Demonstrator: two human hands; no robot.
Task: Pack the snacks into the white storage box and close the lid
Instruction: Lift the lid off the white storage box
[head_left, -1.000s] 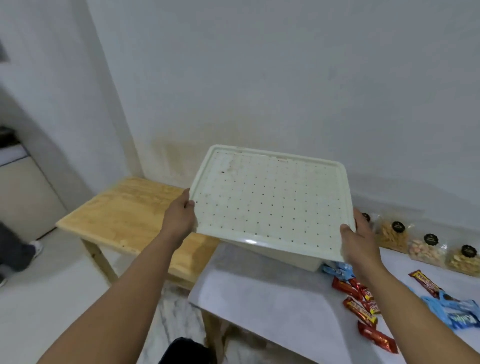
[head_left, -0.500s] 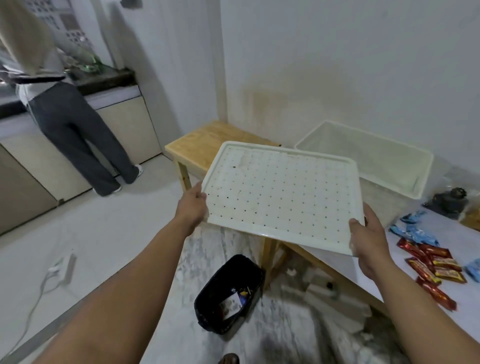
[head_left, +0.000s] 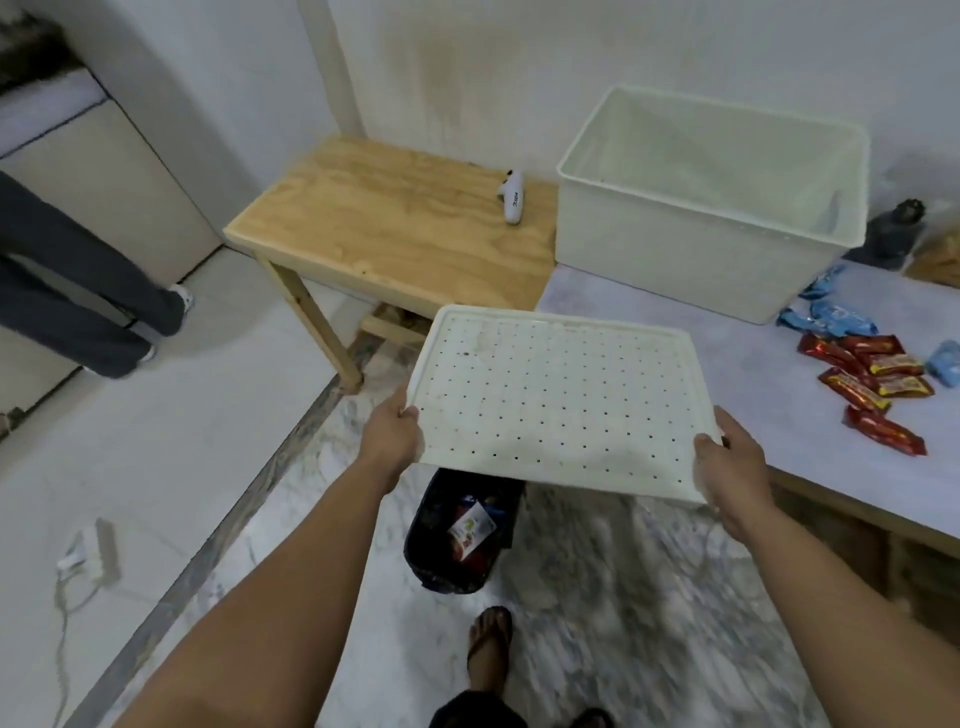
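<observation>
- Since half a second ago, the lid (head_left: 558, 405) has come lower and nearer the body, and the view has tipped down so that the whole white storage box (head_left: 711, 208) now shows, along with the wooden side table (head_left: 395, 228).
- One lid, white and dotted with small holes, is held level in the air over the floor and the bin, apart from the box.
- Left hand (head_left: 389, 436) grips the lid's left edge, thumb on top; right hand (head_left: 732, 467) grips its near right corner, thumb on top and fingers underneath.
- One white storage box stands open on the grey table (head_left: 675, 332), at its far left end against the wall; nothing can be seen inside it.
- Snacks lie on the grey table to the right of the box: about six red wrapped bars (head_left: 867, 379) in a loose cluster, and about four blue packets (head_left: 831, 317), one of them at the frame edge.
- One dark lidded item (head_left: 893, 228) sits behind the box by the wall, too blurred to name.
- One small white device (head_left: 513, 200) lies on the wooden side table.
- One black bin (head_left: 462, 530) on the floor beneath the lid holds some wrappers.
- One power strip (head_left: 91, 551) with its cord lies on the floor at left.
</observation>
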